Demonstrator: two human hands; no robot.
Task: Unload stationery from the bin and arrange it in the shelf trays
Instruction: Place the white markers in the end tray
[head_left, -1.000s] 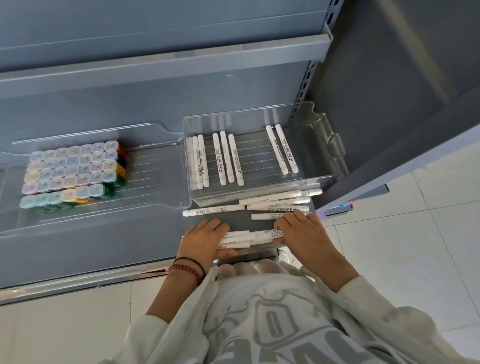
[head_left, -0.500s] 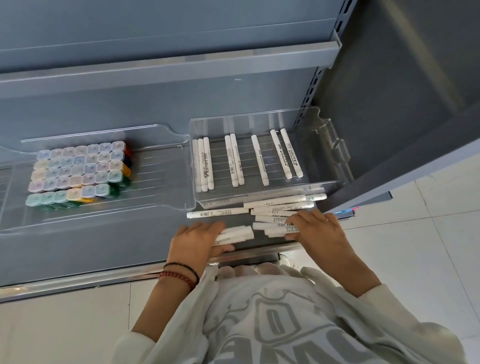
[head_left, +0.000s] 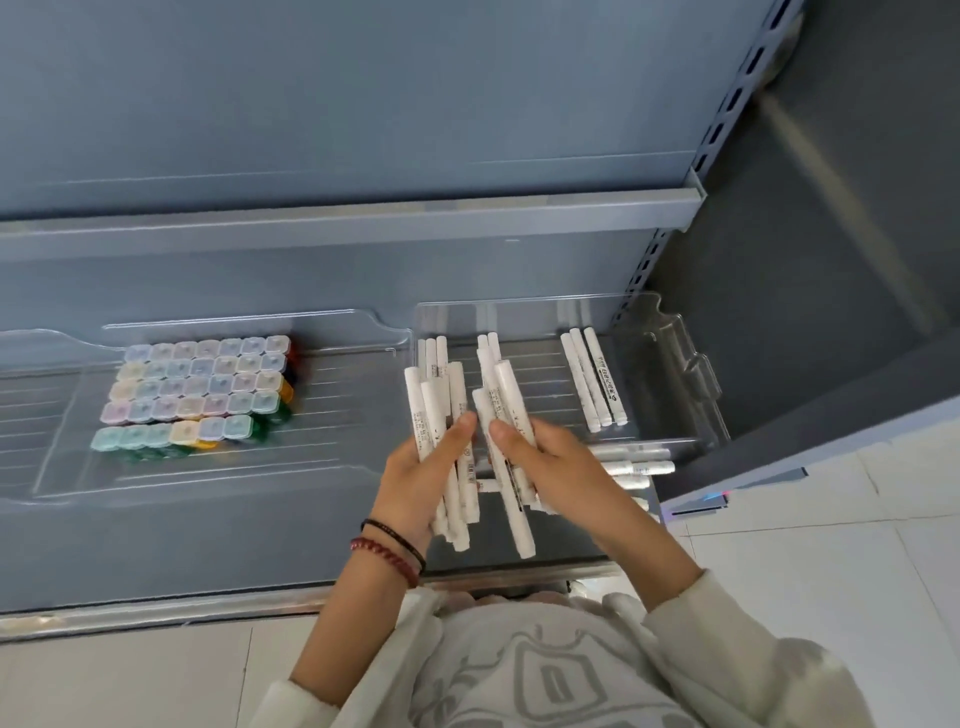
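Note:
My left hand (head_left: 415, 467) grips a bundle of white pens (head_left: 435, 415), lifted over the front edge of the clear right tray (head_left: 696, 374). Just beside it, my right hand (head_left: 556, 462) grips a second bundle of white pens (head_left: 506, 405). Both bundles point away from me, over the tray. Three white pens (head_left: 595, 387) lie side by side at the tray's right, and more pens (head_left: 434, 353) lie at its left, partly hidden by the held bundles. Several loose white pens (head_left: 636, 465) lie on the shelf in front of the tray.
A wide clear tray (head_left: 343, 405) on the left holds rows of small square coloured containers (head_left: 202, 387). The grey upper shelf lip (head_left: 363, 223) overhangs the trays. A metal shelf front rail (head_left: 156, 610) runs below, with white floor tiles (head_left: 810, 530) to the right.
Both hands have gathered pens off the shelf and raised them as two bundles over the right tray. The camera has tilted up and closer.

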